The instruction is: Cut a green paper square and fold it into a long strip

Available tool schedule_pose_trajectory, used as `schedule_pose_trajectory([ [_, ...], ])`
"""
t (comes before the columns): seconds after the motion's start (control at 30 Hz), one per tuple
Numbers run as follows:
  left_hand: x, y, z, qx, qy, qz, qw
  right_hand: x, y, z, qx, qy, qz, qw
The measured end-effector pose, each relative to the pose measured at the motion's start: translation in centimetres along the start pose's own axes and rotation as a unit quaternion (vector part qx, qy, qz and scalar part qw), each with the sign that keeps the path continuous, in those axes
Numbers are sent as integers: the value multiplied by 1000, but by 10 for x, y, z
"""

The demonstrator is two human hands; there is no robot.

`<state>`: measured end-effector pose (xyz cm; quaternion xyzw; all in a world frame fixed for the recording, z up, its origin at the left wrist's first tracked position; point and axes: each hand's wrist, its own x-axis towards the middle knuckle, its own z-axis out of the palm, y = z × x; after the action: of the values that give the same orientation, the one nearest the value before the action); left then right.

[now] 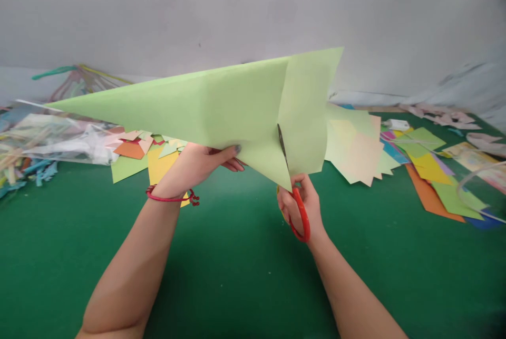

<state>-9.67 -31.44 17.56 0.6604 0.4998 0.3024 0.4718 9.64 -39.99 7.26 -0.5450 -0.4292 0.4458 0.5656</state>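
A large folded sheet of light green paper (pixel 237 99) is held up above the table, tapering to a point at the left. My left hand (pixel 213 162) pinches its lower edge, thumb in front and fingers behind. Red-handled scissors (pixel 302 218) are in my right hand (pixel 306 199), with my fingers through the handles. Their dark blade lies against the paper, pointing up, along a cut that runs from the lower edge. Right of the blade, the end strip of the sheet hangs partly separated. The other blade is hidden behind the paper.
On the green table (pixel 237 275), coloured paper scraps (pixel 130 149) and a clear plastic bag (pixel 87 141) lie at the left. Several pale sheets (pixel 351 144) and bright coloured papers (pixel 430 170) are at the right. A grey wall (pixel 158 12) stands behind.
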Motion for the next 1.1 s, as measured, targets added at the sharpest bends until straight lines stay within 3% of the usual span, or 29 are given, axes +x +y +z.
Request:
schedule_pose_trajectory([
  [0.37,0,0,1,-13,7,-3,1000,4,0,4,6,17,7,1000],
  [0.63,-1,2,1,-3,18,-11,1000,10,6,2,38,-57,12,998],
  [1.1,-3,4,0,8,19,-11,1000,11,15,-5,30,-104,-34,994],
])
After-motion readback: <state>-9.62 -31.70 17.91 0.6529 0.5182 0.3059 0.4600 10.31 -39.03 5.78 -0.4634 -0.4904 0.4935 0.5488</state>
